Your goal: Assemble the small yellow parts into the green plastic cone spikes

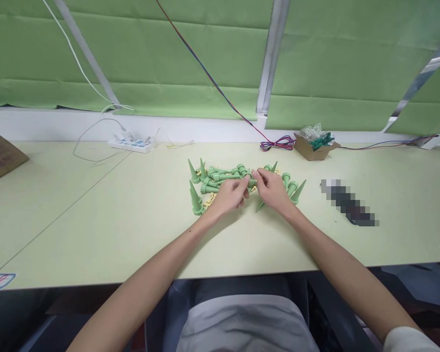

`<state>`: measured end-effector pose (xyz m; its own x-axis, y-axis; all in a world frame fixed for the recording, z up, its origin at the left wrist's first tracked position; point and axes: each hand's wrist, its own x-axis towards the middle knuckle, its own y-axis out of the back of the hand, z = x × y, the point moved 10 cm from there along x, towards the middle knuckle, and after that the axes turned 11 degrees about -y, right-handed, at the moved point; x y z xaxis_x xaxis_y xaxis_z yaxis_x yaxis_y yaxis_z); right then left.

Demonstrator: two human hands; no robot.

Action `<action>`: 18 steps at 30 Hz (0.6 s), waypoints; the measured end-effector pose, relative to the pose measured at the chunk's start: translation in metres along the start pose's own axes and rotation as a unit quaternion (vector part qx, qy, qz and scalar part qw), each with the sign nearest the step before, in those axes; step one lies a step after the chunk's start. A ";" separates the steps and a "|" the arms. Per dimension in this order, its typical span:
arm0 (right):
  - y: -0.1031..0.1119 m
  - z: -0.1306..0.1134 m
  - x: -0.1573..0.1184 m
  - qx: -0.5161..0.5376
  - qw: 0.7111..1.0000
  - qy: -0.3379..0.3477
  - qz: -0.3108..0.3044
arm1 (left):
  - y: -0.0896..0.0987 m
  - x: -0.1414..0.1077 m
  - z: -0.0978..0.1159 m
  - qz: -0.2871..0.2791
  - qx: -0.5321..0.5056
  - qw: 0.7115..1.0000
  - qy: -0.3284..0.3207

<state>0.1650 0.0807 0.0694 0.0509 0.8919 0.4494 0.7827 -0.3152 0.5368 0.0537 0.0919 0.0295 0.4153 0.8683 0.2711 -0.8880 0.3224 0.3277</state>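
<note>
My left hand (pixel 234 192) and my right hand (pixel 272 188) meet over a loose pile on the table. Fingers of the left are closed on a green plastic watering spike (pixel 254 183), whose tip shows between the hands. Thumb and fingertips of the right are pinched together close by; what they grip is hidden. Around both hands lie several more green watering spikes (pixel 227 177), some standing point up, others on their sides. Small yellow plastic pieces (pixel 209 200) lie among them, left of my left hand.
Behind stands an open cardboard box (pixel 311 149) with clear and green plastic in it, beside a coiled red-blue wire (pixel 278 143). A power strip (pixel 134 143) is at the back left. To the right lies a dark, pixelated object (pixel 348 203). Brown cardboard (pixel 2 156) is far left.
</note>
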 end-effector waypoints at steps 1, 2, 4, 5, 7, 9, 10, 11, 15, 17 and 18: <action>0.000 0.000 0.000 0.000 1.000 -0.001 0.000 | 0.000 0.000 0.000 0.000 0.000 1.000 0.000; 0.000 0.000 0.000 0.001 1.000 -0.002 0.000 | 0.000 0.000 0.000 0.000 0.002 1.000 0.000; 0.000 0.001 0.000 0.003 1.000 -0.003 0.000 | 0.000 0.000 0.000 -0.001 0.005 1.000 0.000; 0.000 0.001 0.000 0.003 1.000 -0.003 0.000 | 0.000 0.001 -0.001 -0.001 0.006 1.000 0.001; 0.000 0.001 0.000 0.002 1.000 -0.003 -0.001 | -0.001 0.001 -0.002 -0.001 0.004 1.000 0.003; 0.000 0.001 0.000 -0.001 1.000 -0.002 -0.002 | -0.001 0.002 -0.004 -0.002 0.000 1.000 0.005; -0.001 0.001 0.000 -0.002 1.000 -0.001 -0.003 | -0.002 0.002 -0.005 -0.002 -0.002 1.000 0.005; -0.001 0.001 0.000 -0.002 1.000 -0.001 -0.003 | -0.002 0.002 -0.005 -0.003 -0.003 1.000 0.004; -0.001 0.000 0.000 -0.002 1.000 0.000 -0.005 | -0.002 0.002 -0.005 -0.002 -0.006 1.000 0.004; 0.000 0.000 0.000 -0.004 1.000 0.000 -0.004 | -0.001 0.002 -0.005 -0.002 -0.005 1.000 0.004; 0.000 0.000 0.000 -0.005 1.000 0.000 -0.004 | -0.001 0.001 -0.004 -0.003 -0.005 1.000 0.003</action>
<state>0.1648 0.0806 0.0694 0.0438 0.8942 0.4455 0.7770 -0.3108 0.5474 0.0547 0.0942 0.0256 0.4191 0.8690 0.2630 -0.8874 0.3308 0.3210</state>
